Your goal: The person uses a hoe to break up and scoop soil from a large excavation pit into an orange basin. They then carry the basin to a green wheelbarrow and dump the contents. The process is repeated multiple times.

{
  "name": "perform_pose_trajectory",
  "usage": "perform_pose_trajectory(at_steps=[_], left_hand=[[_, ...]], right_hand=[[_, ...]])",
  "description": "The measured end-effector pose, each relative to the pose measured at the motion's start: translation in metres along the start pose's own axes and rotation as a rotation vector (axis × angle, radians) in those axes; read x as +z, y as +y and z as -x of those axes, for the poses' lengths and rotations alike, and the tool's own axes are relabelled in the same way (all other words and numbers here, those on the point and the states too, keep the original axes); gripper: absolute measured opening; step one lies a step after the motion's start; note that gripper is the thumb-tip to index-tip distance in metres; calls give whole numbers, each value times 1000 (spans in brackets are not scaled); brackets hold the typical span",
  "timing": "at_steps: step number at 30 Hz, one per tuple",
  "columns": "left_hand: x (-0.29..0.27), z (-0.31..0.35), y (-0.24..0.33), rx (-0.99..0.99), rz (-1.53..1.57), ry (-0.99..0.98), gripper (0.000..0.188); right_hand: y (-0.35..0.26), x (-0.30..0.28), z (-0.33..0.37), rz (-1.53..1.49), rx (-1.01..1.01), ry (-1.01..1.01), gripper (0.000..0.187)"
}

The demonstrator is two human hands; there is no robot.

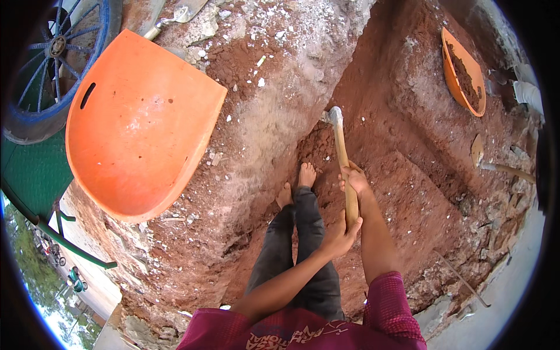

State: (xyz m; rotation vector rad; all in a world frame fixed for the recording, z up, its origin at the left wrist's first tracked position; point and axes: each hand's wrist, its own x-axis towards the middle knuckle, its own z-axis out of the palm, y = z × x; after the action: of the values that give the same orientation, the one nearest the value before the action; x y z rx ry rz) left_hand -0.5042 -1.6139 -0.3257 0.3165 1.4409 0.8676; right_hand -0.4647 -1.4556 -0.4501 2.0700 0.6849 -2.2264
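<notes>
Both my hands are on a hoe (342, 146) with a pale wooden handle and a grey metal head. My right hand (354, 178) wraps the handle about midway up. Lower down, near the butt end, my left hand (340, 238) closes round it. The hoe's head is at the loose red soil (318, 146) in the trench, just beyond my bare feet (305, 175). Part of its blade is hidden, so I cannot tell how deep it sits. To the left, a large orange plastic scoop pan (146, 128) with a slot handle lies on the bank.
A second orange pan (479, 87) with soil in it rests at the far right, above another hoe (501, 167). A blue spoked wheel (57, 46) and green cart body (35, 169) stand left. A trowel (181, 13) lies far off. A thin rod (462, 279) sticks out right.
</notes>
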Motion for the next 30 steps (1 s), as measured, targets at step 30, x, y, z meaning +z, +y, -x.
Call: perform_pose_trajectory(at_steps=[30], left_hand=[[123,73,468,95,-26,-928,80]], right_hand=[[-361,-190,416,-275,-797,259,59]])
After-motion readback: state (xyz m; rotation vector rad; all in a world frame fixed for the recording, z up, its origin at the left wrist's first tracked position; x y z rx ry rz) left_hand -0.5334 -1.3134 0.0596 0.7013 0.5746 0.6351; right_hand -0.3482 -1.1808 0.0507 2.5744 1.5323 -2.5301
